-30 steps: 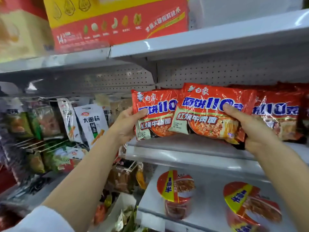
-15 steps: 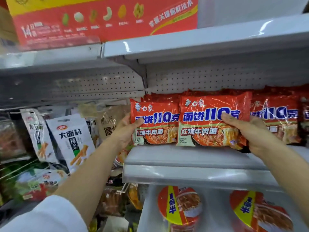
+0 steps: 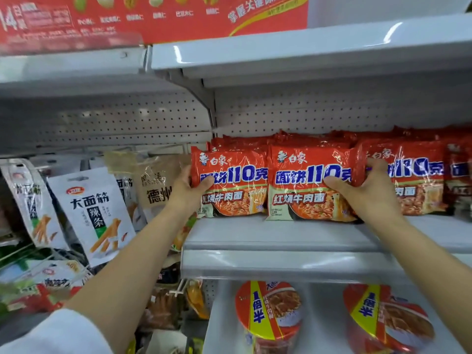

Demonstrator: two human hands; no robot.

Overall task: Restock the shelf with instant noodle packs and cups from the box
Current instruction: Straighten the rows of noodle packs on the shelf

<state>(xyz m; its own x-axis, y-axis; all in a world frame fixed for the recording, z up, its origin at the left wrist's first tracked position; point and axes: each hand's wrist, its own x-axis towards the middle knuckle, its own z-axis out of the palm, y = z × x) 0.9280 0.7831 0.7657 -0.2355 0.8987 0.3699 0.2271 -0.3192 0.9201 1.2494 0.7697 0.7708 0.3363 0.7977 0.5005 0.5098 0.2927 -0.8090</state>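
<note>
our left hand (image 3: 190, 186) grips the left noodle pack (image 3: 231, 182) by its outer edge, thumb across the front; our right hand (image 3: 367, 194) grips the right noodle pack (image 3: 310, 183) at its right edge, thumb on the face, fingers wrapped behind; both packs stand upright, side by side, on the white shelf (image 3: 275, 237), in front of more red packs; the wrap looks slick, so if we let go before the bases settle, a pack could tip forward off the shelf lip; pushing too hard could topple the row behind; below stand two noodle cups (image 3: 268, 315), where a fallen pack would likely land.
</note>
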